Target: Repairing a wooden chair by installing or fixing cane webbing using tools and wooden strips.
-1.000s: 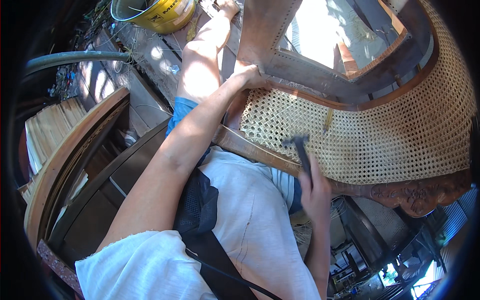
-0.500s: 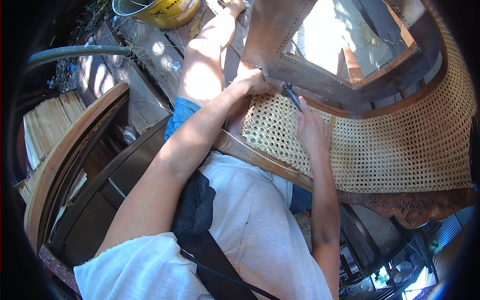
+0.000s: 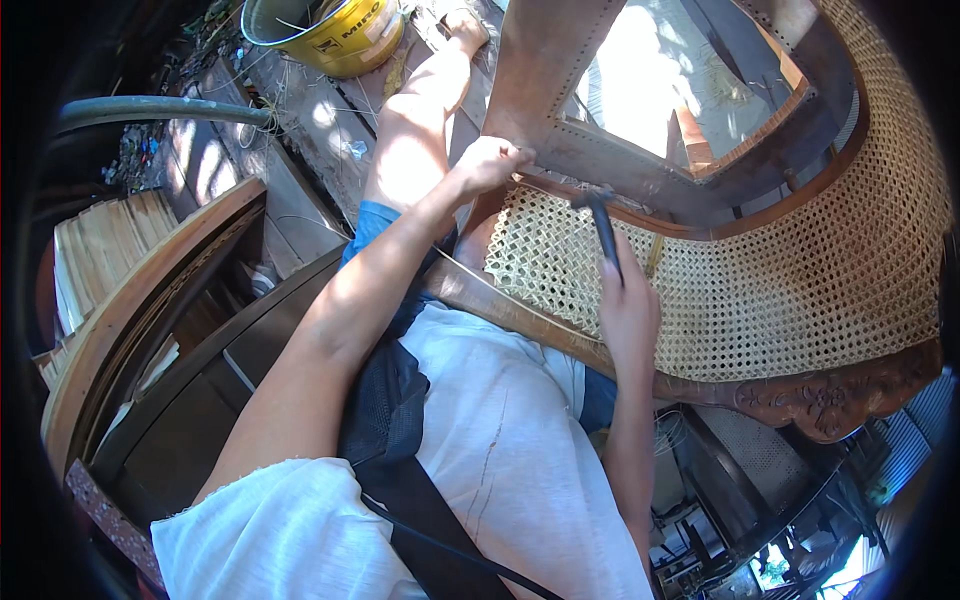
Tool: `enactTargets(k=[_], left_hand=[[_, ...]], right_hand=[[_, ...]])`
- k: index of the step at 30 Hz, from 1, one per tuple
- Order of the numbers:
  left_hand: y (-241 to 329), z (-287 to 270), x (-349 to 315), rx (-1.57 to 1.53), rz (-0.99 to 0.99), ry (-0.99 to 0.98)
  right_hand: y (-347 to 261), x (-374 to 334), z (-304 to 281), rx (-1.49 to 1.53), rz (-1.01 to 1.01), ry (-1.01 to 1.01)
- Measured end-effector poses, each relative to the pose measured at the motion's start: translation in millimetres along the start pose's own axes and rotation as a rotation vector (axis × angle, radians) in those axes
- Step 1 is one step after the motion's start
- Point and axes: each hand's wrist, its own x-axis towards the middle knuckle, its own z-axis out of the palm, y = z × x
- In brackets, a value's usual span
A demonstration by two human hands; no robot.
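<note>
In my right hand is a small hammer with a dark handle. Its head hovers by the inner wooden rail of a chair back, at the edge of the woven cane panel. My left hand is closed in a pinch at the chair's corner, beside the seat frame; anything between its fingertips is too small to make out. A loose cane strand runs along the near wooden rail, which lies across my lap.
Beyond my bare leg stands a yellow bucket on the plank floor. A curved greenish pipe lies to the left, above a curved wooden piece and stacked wood strips. Dark furniture fills the lower right.
My right hand has drawn the hammer back toward me, away from my left fingers. The left hand has shifted slightly left, its fingertips now at the corner. The view has shifted a little.
</note>
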Motion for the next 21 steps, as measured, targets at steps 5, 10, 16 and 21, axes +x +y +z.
enactTargets(k=[5, 10, 16, 21], left_hand=[[52, -5, -52, -0.958, -0.143, -0.46], [103, 36, -98, -1.364, -0.081, -0.865], [132, 68, -136, -1.472, -0.128, -1.044], [132, 85, -153, -1.416, -0.123, -1.035]], right_hand=[[54, -153, -48, 0.745, 0.256, -0.33], [87, -238, 9, 0.241, 0.218, -0.219], [66, -217, 1, -0.343, 0.156, -0.44], [-1, -132, -48, 0.248, -0.211, 0.3]])
